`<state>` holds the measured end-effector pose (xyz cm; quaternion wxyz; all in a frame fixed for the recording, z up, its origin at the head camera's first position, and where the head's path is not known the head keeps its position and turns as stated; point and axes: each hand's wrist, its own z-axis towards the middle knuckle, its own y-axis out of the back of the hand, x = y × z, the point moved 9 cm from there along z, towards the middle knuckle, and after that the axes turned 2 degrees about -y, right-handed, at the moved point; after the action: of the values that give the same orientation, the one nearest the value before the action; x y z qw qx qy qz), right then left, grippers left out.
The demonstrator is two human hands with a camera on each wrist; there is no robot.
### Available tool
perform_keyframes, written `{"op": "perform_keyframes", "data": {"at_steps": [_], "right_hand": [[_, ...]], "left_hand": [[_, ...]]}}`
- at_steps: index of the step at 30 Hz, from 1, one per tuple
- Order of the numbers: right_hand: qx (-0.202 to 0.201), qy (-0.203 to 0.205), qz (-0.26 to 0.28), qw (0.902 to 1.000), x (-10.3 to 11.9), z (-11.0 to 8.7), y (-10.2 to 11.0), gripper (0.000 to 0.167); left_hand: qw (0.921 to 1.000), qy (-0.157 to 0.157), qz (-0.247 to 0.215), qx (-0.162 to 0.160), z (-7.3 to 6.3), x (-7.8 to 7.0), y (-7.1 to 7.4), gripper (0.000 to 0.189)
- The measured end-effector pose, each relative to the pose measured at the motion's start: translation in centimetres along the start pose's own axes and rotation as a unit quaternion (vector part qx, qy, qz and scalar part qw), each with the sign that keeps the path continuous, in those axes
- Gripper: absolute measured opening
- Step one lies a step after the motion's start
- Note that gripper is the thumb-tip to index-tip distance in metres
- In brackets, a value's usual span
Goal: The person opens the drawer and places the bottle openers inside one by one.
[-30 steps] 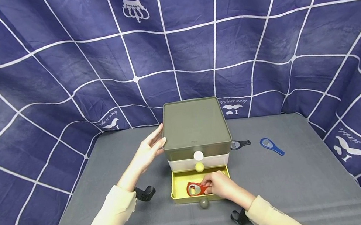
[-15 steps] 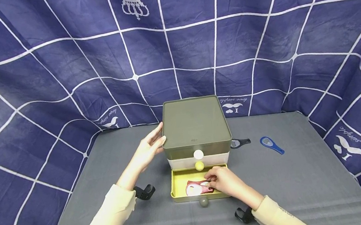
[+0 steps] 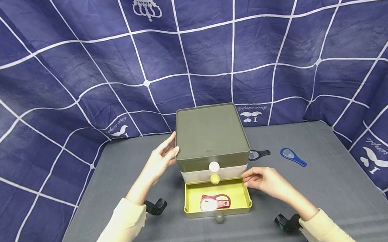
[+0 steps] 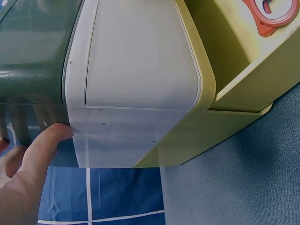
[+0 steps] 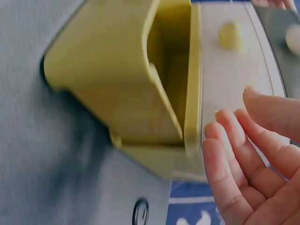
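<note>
A small desktop drawer unit [image 3: 210, 131] has a dark green top section, a white middle drawer and a yellow bottom drawer [image 3: 237, 196]. The yellow drawer is pulled out, and a red bottle opener [image 3: 221, 201] with a metal head lies inside. My left hand [image 3: 157, 164] rests against the left side of the unit, its thumb [image 4: 58, 133] touching the green section near the white one. Just right of the pulled-out drawer is my right hand [image 3: 267, 181], holding nothing, fingers loosely bent. In the right wrist view its fingertips [image 5: 215, 152] are close to the unit's front.
A black bottle opener [image 3: 260, 153] lies on the grey table [image 3: 330, 185] beside the unit's right side, partly hidden. A blue bottle opener [image 3: 293, 156] lies farther right. A blue curtain [image 3: 279, 47] with white lines hangs behind and around the table.
My right hand has let go of the red bottle opener in the yellow drawer and moved out to the right. My left hand has stayed against the unit's side.
</note>
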<state>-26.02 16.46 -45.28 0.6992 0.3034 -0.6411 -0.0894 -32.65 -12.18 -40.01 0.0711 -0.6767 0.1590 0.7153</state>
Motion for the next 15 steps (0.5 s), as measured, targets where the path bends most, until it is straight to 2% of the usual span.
{"op": "perform_keyframes", "data": {"at_steps": [5, 8, 15], "right_hand": [[-0.029, -0.014, 0.010, 0.9994, -1.7, 0.3, 3.0, 0.025], [-0.070, -0.028, 0.010, 0.9971, -3.2, 0.6, 5.1, 0.026], [-0.193, -0.094, -0.021, 0.9764, -7.6, 0.1, 10.0, 0.036]], "left_hand": [[1.0000, -0.001, 0.003, 0.000, 0.0, -0.1, 0.0, 0.060], [1.0000, -0.001, -0.001, -0.002, -0.1, -0.1, 0.0, 0.060], [1.0000, 0.000, -0.002, -0.002, -0.1, 0.0, 0.0, 0.060]]}}
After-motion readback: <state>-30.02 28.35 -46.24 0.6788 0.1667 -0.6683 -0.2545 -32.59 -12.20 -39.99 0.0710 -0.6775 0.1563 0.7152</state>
